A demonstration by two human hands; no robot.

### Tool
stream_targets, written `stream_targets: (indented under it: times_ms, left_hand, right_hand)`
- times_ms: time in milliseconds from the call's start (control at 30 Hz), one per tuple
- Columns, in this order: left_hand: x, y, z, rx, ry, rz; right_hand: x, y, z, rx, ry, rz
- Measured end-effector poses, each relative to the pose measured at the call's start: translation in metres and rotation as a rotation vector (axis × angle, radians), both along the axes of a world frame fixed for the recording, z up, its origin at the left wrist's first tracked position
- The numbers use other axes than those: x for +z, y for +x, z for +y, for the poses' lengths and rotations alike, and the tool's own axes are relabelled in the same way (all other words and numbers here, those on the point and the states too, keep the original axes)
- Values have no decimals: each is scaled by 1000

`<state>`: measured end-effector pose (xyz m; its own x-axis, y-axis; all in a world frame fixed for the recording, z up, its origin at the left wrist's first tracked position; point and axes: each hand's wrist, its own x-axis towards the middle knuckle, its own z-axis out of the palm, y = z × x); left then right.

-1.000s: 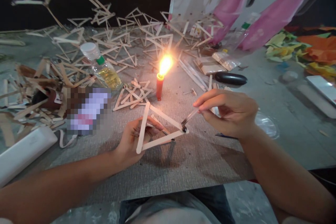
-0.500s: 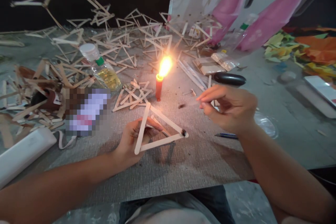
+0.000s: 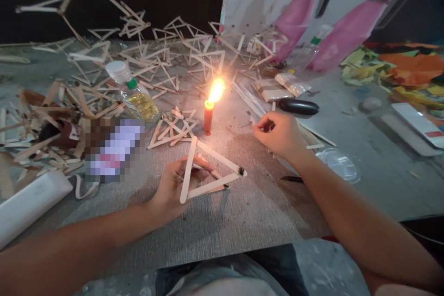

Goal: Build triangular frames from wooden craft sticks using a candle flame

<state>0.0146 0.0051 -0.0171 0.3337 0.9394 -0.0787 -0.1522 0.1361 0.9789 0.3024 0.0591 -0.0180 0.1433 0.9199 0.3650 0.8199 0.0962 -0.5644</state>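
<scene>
My left hand (image 3: 176, 180) is closed around a triangle of craft sticks (image 3: 188, 171), tilted above the table. Its right corner carries a blackened lump, and another dark-tipped stick shows behind it. Beyond the triangle a lit red candle (image 3: 208, 120) stands upright with a tall flame. To the candle's right, my right hand (image 3: 277, 134) is low over the table with thumb and forefinger together beside a small thin piece; what is between the fingertips, if anything, I cannot make out. A small pile of craft-stick triangles (image 3: 173, 129) lies left of the candle.
A bottle of yellow liquid (image 3: 144, 105), a blurred phone (image 3: 116, 148) and a white box-like object (image 3: 34, 206) are at left. Many joined stick frames (image 3: 163, 55) spread behind. A black oval case (image 3: 299, 106), a clear round lid (image 3: 340, 165) and pink bottles (image 3: 350, 32) are at right.
My right hand has moved left and lower toward the table, its fingers curling more. A blurred dark bit near the candle is no longer visible. My left hand keeps the triangle almost still.
</scene>
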Motion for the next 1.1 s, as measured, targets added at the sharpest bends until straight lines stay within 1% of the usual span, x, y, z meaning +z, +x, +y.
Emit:
stream_targets:
  times_ms: [100, 167, 367, 500, 533, 600, 667, 733, 833, 900, 967, 1100]
  left_hand:
    - [1, 0, 0, -1, -38, -7]
    - [2, 0, 0, 0, -54, -14]
    - [1, -1, 0, -30, -88, -35]
    - [-1, -1, 0, -26, -32, -4]
    - [-2, -1, 0, -18, -8, 7]
    - [-3, -2, 1, 5, 37, 21]
    - [-3, -3, 1, 42, 74, 27]
    - [-2, -3, 1, 90, 94, 30]
    - [-1, -2, 1, 141, 86, 19]
    - [-1, -1, 2, 171, 72, 17]
    - [-3, -1, 3, 188, 71, 51]
    - [-8, -4, 5, 197, 93, 133]
  right_hand:
    - [-7, 1, 3, -22, -141, -86]
    - [-10, 0, 4, -39, -177, -115]
    - [-10, -2, 5, -12, -193, -161]
    - [-2, -4, 1, 0, -153, -162]
    - [2, -5, -2, 22, -138, -144]
    - [9, -9, -8, 136, -131, -66]
    - [16, -13, -16, 334, -171, 33]
    - [22, -18, -24, 531, -250, 90]
    - [28, -28, -35, 729, -381, 80]
    - [29, -36, -41, 812, -442, 29]
    - [27, -44, -47, 863, -462, -53]
    - [17, -55, -53, 831, -429, -145]
